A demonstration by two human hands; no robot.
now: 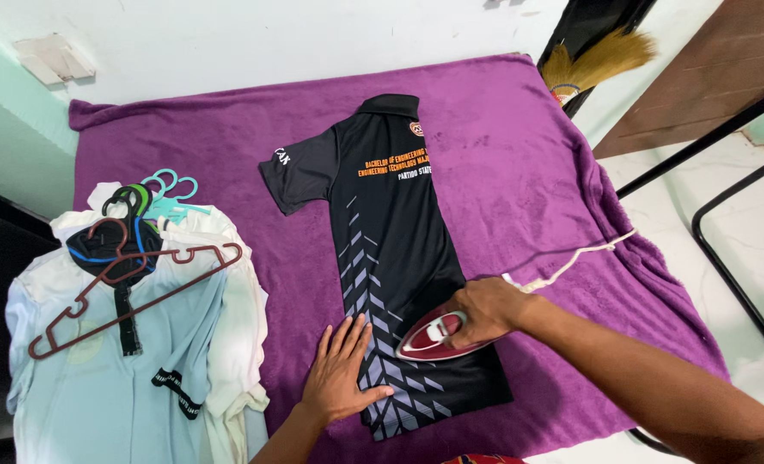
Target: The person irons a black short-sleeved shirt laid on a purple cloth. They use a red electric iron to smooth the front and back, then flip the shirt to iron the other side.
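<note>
Two hands work: right hand [485, 311] clamped on red steam iron [433, 337], left hand [341, 371] spread flat, fingers apart, on black folded polo shirt [391, 249] near the purple-blanketed surface's [502, 163] front edge.

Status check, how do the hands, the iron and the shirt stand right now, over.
Right hand grips iron on black shirt. Left hand flat on shirt hem. Cord trails right, clear of the shirt.

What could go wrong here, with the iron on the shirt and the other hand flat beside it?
The left hand lies flat on the black shirt close to the iron held by the right hand; a slip could burn the fingers. The white cord trails across the purple blanket and might snag. The shirt's printed pattern could scorch if the iron pauses.
</note>
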